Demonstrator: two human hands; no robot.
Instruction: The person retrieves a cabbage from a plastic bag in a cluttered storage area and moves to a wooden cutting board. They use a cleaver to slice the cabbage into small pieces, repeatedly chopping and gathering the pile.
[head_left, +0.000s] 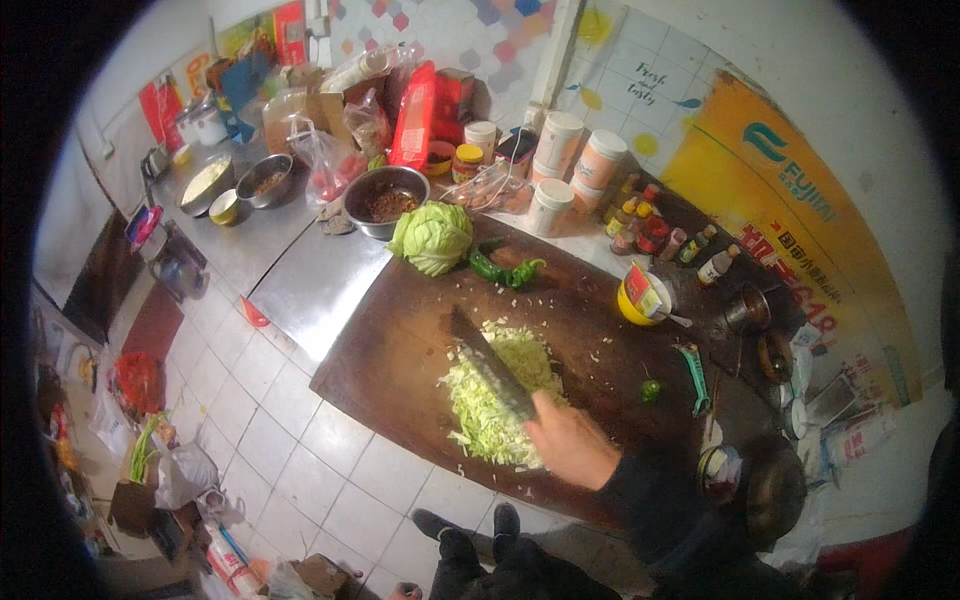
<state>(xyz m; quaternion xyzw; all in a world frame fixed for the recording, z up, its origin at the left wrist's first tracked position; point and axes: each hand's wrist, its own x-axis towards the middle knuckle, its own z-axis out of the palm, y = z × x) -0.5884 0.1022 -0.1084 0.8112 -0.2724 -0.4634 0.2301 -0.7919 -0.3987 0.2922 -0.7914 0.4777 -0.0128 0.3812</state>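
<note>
My right hand (574, 442), in a dark sleeve, grips the handle of a broad kitchen knife (491, 365). The blade lies over a pile of chopped cabbage (487, 435) on the dark wooden cutting board (390, 360), its tip pointing to the far left. A whole cabbage (433, 236) rests at the board's far edge, with green peppers (501, 271) just right of it. On the right of the board lie a small green pepper piece (650, 390) and a green-handled peeler (695, 381). Only what may be a few fingers show at the bottom edge; my left hand cannot be made out.
A steel bowl of brown filling (385, 201) stands behind the cabbage. White tubs (553, 206), sauce bottles (652, 234) and a yellow bowl (643, 298) line the back and right. A metal table (322, 285) adjoins on the left. Bags (186, 474) sit on the tiled floor.
</note>
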